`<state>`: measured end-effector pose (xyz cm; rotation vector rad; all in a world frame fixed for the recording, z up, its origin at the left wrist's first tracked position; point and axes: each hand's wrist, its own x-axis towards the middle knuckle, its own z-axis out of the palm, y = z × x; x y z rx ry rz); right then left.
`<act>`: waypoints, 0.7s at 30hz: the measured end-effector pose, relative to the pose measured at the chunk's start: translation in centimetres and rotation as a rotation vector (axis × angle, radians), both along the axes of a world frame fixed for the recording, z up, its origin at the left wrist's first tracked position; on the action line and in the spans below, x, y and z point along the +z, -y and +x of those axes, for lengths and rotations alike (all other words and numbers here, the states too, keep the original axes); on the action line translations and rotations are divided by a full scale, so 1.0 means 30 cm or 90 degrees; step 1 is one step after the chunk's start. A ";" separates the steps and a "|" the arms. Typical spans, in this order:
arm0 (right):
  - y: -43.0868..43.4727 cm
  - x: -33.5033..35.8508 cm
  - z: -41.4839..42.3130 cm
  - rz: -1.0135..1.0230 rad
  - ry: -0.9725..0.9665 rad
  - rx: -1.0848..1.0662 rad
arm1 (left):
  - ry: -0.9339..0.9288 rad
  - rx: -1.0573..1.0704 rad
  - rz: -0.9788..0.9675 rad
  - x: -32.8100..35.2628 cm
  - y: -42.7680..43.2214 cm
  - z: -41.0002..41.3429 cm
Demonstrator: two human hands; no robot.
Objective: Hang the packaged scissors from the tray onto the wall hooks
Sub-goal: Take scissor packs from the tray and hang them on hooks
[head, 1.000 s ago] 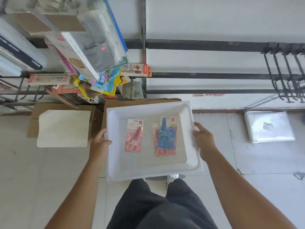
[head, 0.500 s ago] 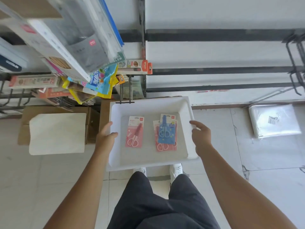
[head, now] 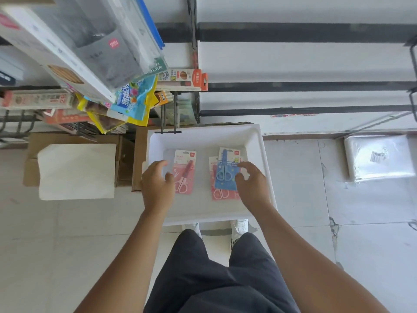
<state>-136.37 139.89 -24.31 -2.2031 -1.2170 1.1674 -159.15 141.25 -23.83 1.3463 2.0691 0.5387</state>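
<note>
A white tray (head: 203, 138) rests low in front of me, on a cardboard box edge. Inside lie a pink scissors pack (head: 186, 170) on the left and a blue scissors pack (head: 225, 170) on the right, stacked on another pink pack (head: 220, 195). My left hand (head: 158, 184) hovers open over the tray, its fingers beside the left pink pack. My right hand (head: 251, 184) is open too, fingertips at the blue pack's right edge. An empty black double hook (head: 168, 118) juts out just above the tray's far rim.
Hanging stationery packs (head: 126, 98) crowd the wall rack at upper left. Black rails (head: 304, 86) cross the white wall on the right, with empty hooks (head: 414, 64) at the far right edge. A cardboard box with white paper (head: 76, 170) sits left; a plastic-wrapped bundle (head: 379, 157) lies right.
Both hands let go of the tray's sides and moved inward over the packs. The tray has settled lower, and the view has shifted closer to the wall.
</note>
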 end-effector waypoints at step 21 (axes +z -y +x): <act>-0.106 -0.262 0.005 -0.078 -0.051 -0.158 | -0.123 0.113 -0.278 -0.388 -0.157 0.177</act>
